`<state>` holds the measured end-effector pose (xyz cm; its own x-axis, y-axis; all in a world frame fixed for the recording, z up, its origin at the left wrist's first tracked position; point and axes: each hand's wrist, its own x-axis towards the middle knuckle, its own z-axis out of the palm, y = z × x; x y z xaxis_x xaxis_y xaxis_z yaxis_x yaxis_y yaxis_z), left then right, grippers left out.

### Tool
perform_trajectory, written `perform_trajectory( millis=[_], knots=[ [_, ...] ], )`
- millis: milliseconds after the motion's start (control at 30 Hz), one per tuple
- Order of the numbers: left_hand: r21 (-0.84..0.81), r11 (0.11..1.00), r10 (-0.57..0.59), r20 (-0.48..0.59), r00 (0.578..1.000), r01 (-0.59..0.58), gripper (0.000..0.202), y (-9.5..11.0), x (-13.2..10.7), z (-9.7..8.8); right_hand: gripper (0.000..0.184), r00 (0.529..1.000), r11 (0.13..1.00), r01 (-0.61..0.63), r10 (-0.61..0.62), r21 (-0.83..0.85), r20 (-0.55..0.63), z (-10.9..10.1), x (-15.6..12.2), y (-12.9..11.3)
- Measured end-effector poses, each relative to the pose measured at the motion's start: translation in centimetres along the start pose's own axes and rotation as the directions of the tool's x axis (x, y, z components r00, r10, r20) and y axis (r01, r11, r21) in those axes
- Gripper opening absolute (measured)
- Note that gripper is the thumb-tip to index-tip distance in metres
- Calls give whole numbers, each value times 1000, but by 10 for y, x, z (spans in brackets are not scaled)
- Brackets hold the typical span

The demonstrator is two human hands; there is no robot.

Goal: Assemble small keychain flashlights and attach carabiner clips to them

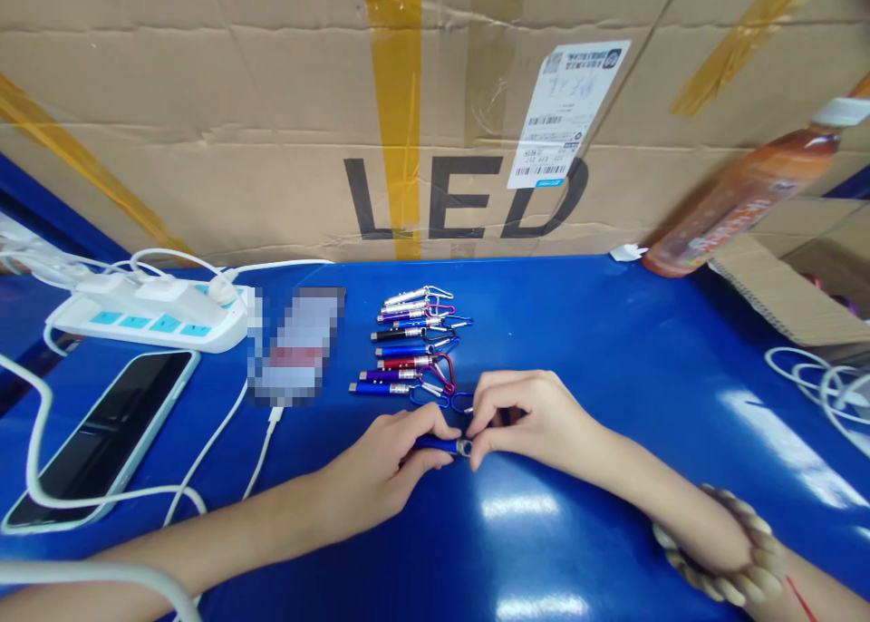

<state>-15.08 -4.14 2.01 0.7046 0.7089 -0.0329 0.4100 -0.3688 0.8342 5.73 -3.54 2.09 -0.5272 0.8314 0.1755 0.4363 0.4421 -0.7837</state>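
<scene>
Two bare hands are meeting over a glossy blue bench (612,350). The left hand (381,463) is holding a blue keychain torch (440,443) by its barrel, just above the bench near the front edge, with its fingers (427,461) curled narrowly around it. The right hand (526,418), which is wearing a beaded bracelet (720,549) at the wrist, is pinching the torch's silver end with its fingertips (479,445).

The torch is looking light, stiff and metal-smooth, so it is probably slippery and apt to roll. The barrel seems the surest place to grip, with the small end parts needing a fingertip pinch.

Just behind the hands, a row of keychain torches (408,350) is lying side by side, their carabiner clips (445,373) pointing right and nearly touching the right hand, so these are crowding the working space. To the left are lying a power strip (149,318), a smartphone (101,436) and a white charging cable (262,450). A large cardboard box (272,132) printed "LED" is walling off the back. At the right are an orange drink bottle (740,196), an open carton (781,286) and loose white cords (822,386), all well apart from the hands.
</scene>
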Motion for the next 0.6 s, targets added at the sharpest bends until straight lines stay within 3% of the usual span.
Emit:
perform_trajectory(
  millis=[133, 400, 500, 600],
  knots=[
    [-15, 999, 45, 54, 998, -44, 12, 2, -4, 1, 32, 999, 999, -24, 26, 46, -39, 1, 0, -1],
    [-68, 997, 40, 43, 998, -37, 16, 4, -5, 5, 33, 995, 998, -60, 62, 25, -74, 5, -3, -6],
    [-95, 996, 7, 11, 1000, -6, 19, 3, -2, 4, 29, 989, 1000, -12, 12, 2, -147, 7, -2, -5],
    [-151, 987, -50, -22, 999, 46, 16, 2, 2, 1, 18, 963, 992, 123, -127, -31, -237, 7, -2, -4]
  ],
)
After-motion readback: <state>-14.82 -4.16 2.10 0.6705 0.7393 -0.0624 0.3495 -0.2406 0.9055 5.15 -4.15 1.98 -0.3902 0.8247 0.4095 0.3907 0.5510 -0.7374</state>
